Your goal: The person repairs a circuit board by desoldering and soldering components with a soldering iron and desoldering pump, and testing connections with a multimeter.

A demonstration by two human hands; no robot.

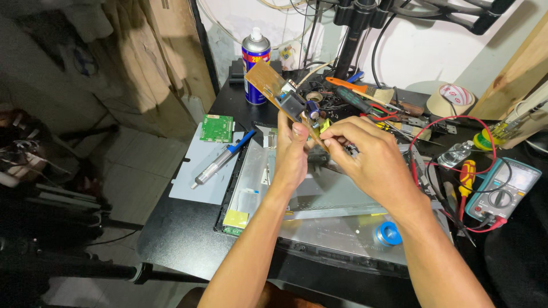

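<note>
Left hand (291, 154) grips one tan circuit board (273, 86) raised over bench; right hand (371, 159) fingers pinch its lower edge; one spray can (255, 63), one multimeter (505, 191), one small green board (217, 128) nearby.

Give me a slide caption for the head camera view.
Both hands, left and right, hold a tan circuit board above an opened monitor.

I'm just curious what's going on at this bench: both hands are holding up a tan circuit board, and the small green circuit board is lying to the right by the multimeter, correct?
Not quite. The head view shows the left hand and right hand holding up the tan circuit board, but the small green circuit board lies on the left side of the bench, beside the pen-shaped tool. The multimeter is far right.
</note>
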